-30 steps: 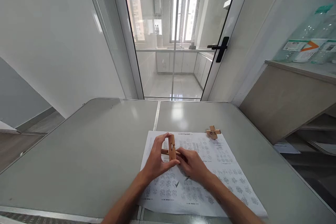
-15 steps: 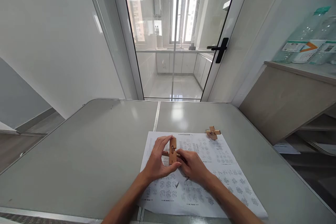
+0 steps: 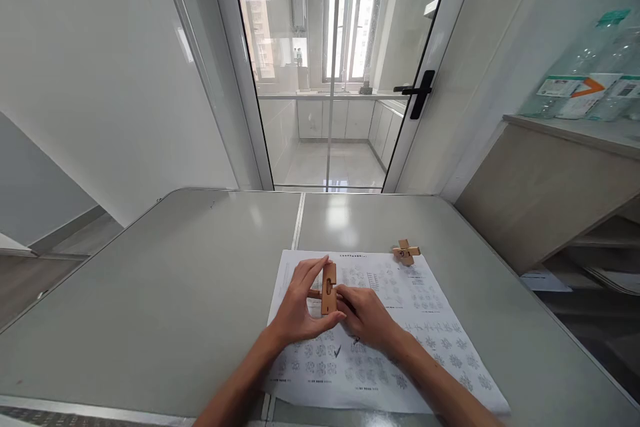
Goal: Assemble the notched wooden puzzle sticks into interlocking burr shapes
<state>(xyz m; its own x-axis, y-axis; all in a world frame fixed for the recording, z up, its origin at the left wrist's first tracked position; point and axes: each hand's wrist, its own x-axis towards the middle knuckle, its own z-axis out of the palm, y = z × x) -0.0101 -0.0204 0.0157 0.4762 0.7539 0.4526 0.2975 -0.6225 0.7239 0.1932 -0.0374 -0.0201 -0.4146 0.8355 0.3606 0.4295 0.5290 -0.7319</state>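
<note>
A notched wooden puzzle piece [image 3: 329,300] stands upright over the paper, with a slot cut in its face. My left hand [image 3: 299,307] grips it, fingertips on the top end and thumb at the bottom. Crosswise behind it lies a second wooden puzzle piece [image 3: 314,293], its end sticking out on the left. At the right side of the upright piece, my right hand [image 3: 367,313] is closed, fingers pinched on the crossing piece, most of which they hide. Under both hands lies a printed sheet [image 3: 390,373] covered in small diagrams.
An assembled cross of wooden pieces [image 3: 406,253] sits at the sheet's far right corner. The grey table [image 3: 150,293] meets a glass door [image 3: 330,127] at its far edge. Plastic bottles [image 3: 580,73] stand on a shelf [image 3: 575,133] to the right.
My right fingers have closed in against the upright piece, covering the stretch of crossing piece that showed on the right before. My left hand has barely moved.
</note>
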